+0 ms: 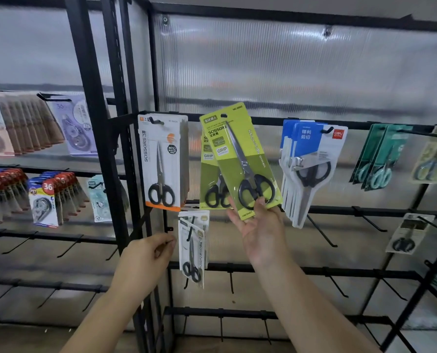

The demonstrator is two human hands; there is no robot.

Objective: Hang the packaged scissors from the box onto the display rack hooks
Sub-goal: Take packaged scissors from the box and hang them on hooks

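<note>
Right hand point(259, 226): raised, palm toward the camera; the grip pinches the bottom edge of a green scissors pack point(240, 159), thumb on the front of the card near the black handles. Pack tilted, top leaning left, hang hole at its upper end close to the top rail point(352, 123) of the display rack; whether it is on a hook cannot be told.

Left hand point(146, 258): lower and left of the grip, fingers curled with fingertips together near the black upright point(125, 189); whether anything is between them cannot be told.

Small white scissors packs point(193, 248): between the two hands, hanging from a lower hook.

Second green pack point(208, 174): directly behind the held pack, hanging, partly covered by it.

White-and-orange scissors packs point(162, 161): left of the grip, a row on one hook.

Blue-and-white scissors packs point(309, 169): right of the grip, several on one hook.

Teal scissors packs point(380, 159): further right, hanging.

Bare hooks point(321, 231): below and right of the grip, on the lower rails.

Correction tape packs point(47, 197): far left, on the neighbouring rack.
</note>
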